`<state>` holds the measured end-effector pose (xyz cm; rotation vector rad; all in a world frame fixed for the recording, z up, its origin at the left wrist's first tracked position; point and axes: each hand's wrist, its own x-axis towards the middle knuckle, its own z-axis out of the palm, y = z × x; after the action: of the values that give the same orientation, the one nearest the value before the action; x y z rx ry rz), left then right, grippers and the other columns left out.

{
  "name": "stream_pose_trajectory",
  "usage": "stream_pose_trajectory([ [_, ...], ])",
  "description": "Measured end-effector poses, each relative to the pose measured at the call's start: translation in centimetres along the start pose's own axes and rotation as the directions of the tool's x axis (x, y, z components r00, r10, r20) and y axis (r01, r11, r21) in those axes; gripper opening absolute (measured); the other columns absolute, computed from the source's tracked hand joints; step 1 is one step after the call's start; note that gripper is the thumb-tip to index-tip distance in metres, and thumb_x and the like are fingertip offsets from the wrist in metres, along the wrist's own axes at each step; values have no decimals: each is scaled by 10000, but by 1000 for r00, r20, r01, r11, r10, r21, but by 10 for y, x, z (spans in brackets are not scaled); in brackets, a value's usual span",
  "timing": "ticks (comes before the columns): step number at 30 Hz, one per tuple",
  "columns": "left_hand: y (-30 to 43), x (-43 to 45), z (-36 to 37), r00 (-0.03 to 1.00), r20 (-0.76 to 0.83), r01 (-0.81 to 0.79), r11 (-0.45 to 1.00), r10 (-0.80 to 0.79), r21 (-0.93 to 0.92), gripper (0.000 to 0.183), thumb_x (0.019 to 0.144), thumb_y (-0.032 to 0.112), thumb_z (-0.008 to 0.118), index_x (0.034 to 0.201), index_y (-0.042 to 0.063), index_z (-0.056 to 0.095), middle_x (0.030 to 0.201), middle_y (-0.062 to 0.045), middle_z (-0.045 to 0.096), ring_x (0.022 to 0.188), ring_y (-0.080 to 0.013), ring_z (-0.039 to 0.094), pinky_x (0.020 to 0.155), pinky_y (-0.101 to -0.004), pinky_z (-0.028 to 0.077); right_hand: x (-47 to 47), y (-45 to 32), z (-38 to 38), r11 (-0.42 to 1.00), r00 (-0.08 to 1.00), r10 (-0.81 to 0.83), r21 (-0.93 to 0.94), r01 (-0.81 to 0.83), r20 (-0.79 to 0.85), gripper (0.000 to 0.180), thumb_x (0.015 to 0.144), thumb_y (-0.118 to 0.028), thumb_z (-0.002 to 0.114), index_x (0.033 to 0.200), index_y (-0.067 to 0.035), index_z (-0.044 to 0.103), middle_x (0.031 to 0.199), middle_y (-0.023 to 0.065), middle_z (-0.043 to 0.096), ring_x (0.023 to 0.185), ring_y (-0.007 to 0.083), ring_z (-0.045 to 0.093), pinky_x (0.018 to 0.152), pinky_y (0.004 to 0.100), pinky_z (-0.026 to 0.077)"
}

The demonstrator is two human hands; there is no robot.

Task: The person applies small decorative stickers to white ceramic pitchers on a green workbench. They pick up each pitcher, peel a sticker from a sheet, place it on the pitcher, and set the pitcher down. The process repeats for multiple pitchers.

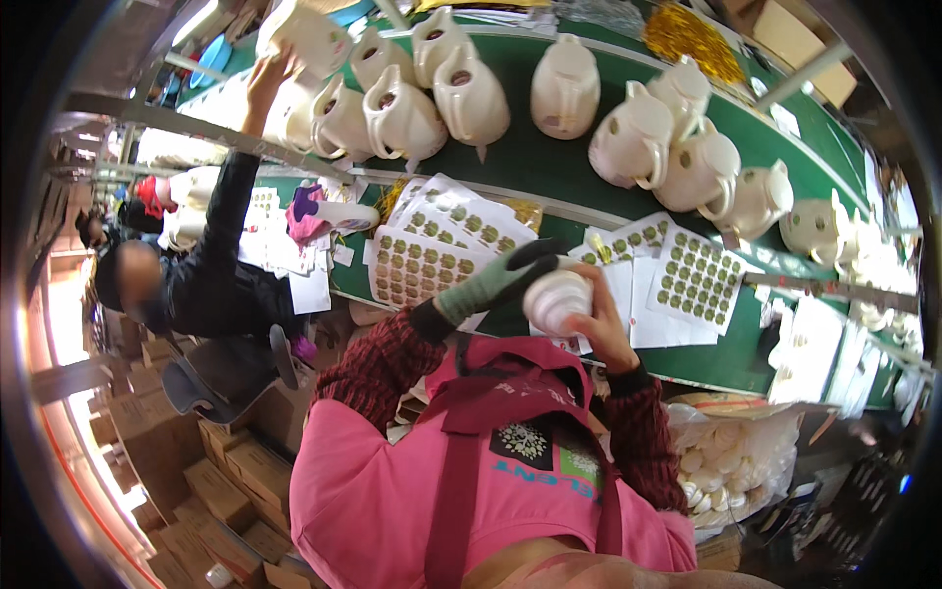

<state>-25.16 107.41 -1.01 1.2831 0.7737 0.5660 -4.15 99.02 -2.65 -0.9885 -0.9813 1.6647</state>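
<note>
My right hand (pixel 607 316), bare, grips a white ridged round lid or stopper (pixel 558 303) in front of my chest. My left hand (pixel 500 280) wears a green glove with dark fingertips. Its fingers reach to the far side of the white stopper, where their grip is hidden. Beyond my hands, sheets of round green stickers (pixel 430 265) overlap on the green workbench (pixel 714 368). Another sticker sheet (pixel 695 280) lies to the right, over plain white paper.
White jugs (pixel 565 88) stand along the green conveyor belt (pixel 515 177) behind a metal rail. A co-worker (pixel 221 272) at left reaches to a jug (pixel 302 37). Cardboard boxes (pixel 221 493) stack at lower left. A plastic-lined carton of white stoppers (pixel 714 456) sits at right.
</note>
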Motion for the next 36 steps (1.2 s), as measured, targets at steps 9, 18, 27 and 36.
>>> stream_pose_trajectory([
  [9, -66, -14, -93, 734, -662, -7, 972, -154, -233, 373, 997, 197, 616, 1300, -19, 594, 1163, -68, 662, 1047, -113, 587, 902, -268, 489, 147, 69, 99, 976, 982, 129, -155, -151, -141, 188, 959, -160, 664, 1070, -88, 531, 990, 17, 538, 886, 113, 601, 649, 307, 606],
  [18, -252, -182, -149, -253, -854, -391, 856, -454, -339, 432, 1014, 423, 552, 1174, 25, 604, 1054, -151, 690, 851, -276, 676, 841, -359, 571, 147, 87, 50, 732, 999, -44, -681, 18, -20, 290, 903, -102, 648, 1175, -47, 566, 1073, 80, 608, 818, 168, 626, 738, 288, 508],
  [27, -221, -172, -15, 226, -947, -225, 934, -226, -277, 262, 1006, 289, 602, 1106, 49, 637, 1042, -56, 650, 852, -164, 634, 782, -292, 526, 107, 136, 142, 711, 853, 254, -686, 155, 457, 644, 891, -249, 755, 1399, -36, 422, 1300, 175, 531, 1044, 219, 616, 907, 310, 493],
  [36, -157, -181, 83, 602, -768, 97, 975, -218, -201, 410, 994, 211, 613, 1367, 52, 555, 1304, -143, 556, 1193, -240, 544, 1014, -347, 453, 25, 117, 44, 668, 664, 736, -302, -680, 133, 368, 978, -220, 665, 1285, -50, 555, 1166, 39, 636, 1026, 145, 625, 915, 305, 524],
])
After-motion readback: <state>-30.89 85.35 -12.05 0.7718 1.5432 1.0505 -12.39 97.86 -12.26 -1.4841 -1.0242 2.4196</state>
